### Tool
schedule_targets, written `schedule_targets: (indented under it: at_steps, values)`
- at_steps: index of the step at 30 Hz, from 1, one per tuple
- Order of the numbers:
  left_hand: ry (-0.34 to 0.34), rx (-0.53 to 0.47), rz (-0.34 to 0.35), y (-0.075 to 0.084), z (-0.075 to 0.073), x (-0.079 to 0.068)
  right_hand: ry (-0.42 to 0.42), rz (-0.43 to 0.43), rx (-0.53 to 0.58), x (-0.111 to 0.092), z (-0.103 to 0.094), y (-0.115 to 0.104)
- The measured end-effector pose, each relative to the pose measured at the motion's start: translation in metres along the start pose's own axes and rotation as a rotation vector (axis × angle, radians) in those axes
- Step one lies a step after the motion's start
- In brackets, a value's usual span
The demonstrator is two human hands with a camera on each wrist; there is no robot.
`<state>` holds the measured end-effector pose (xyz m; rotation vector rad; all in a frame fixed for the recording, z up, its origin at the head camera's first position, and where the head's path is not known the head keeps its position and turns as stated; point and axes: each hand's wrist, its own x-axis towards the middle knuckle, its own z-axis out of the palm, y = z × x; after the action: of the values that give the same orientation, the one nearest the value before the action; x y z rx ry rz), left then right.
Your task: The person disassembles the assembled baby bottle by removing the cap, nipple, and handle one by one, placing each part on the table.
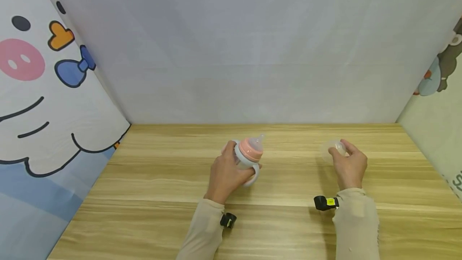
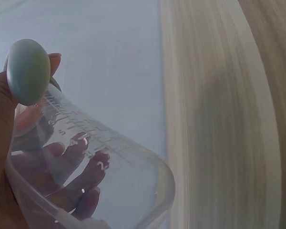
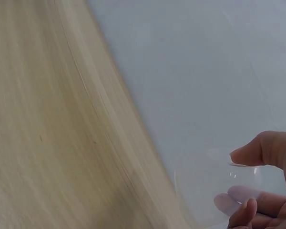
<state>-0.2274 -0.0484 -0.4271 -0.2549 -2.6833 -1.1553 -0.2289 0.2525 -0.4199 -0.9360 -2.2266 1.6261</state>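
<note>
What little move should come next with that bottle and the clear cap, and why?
Probably the right hand should bring the clear cap across toward the teat: the teat is uncovered, the left hand grips the bottle, and the cap is held well apart from it.

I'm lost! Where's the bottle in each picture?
Head: bottle near the middle, a bit low.
Left wrist: bottle, see-through and tilted, at lower left.
Right wrist: not in it.
Shared landmark: the edge where wooden table meets pale backdrop.
</note>
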Motion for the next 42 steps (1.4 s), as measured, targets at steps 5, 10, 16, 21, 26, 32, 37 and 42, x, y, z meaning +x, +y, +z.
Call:
schedule_targets:
  at_steps: [5,10,16,21,26,32,37,42]
  values:
    - [-0.004,-0.002,0.003,0.000,0.001,0.000,-0.027,0.015,0.006,0.002,0.002,0.004]
    - [-0.003,-0.003,-0.005,-0.001,0.001,0.000,-0.042,0.026,0.033,0.002,0.003,0.006]
    - [-0.001,-0.008,-0.009,-0.001,0.001,0.000,-0.044,0.034,0.026,0.003,0.004,0.010]
    - [-0.001,-0.009,-0.005,-0.001,0.001,0.000,-0.051,0.047,0.027,0.005,0.004,0.013]
    - [-0.002,-0.007,-0.004,-0.002,0.002,0.000,-0.058,0.063,0.031,0.006,0.004,0.015]
    - [-0.007,-0.013,0.002,-0.002,0.002,0.001,-0.065,0.074,0.045,0.007,0.004,0.016]
    - [-0.013,-0.011,-0.009,-0.001,0.001,0.001,-0.060,0.076,0.042,0.007,0.005,0.015]
    - [-0.014,-0.007,-0.015,-0.001,0.001,0.000,-0.058,0.067,0.032,0.008,0.006,0.015]
